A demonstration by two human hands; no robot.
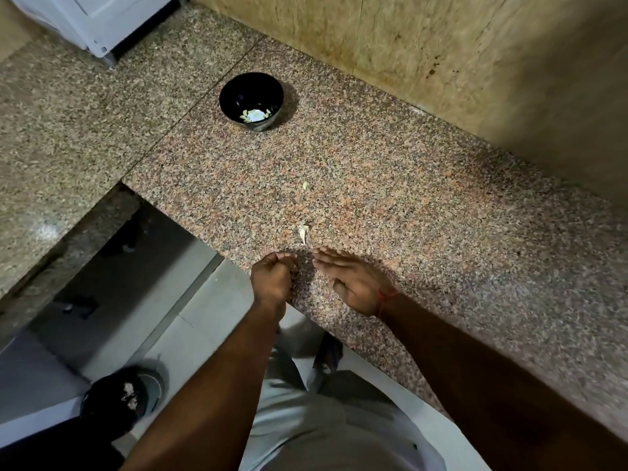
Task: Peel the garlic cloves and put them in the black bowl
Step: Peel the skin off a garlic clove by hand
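An unpeeled garlic clove point(303, 232) is lying on the surface point(407, 205) just beyond both hands, nearer the flat, open right hand point(353, 283), while something unseen is being pinched by the curled left hand point(273, 278), the black bowl point(251, 100) well beyond.

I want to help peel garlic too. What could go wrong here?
1. The left hand works right at the counter edge, fingers curled as if pinching something too small to see. Anything it drops would likely fall to the floor.
2. The bowl sits far back, so a clove could slip on the way.
3. Pale bits lie loose by the open right hand; a sweep might knock them off.
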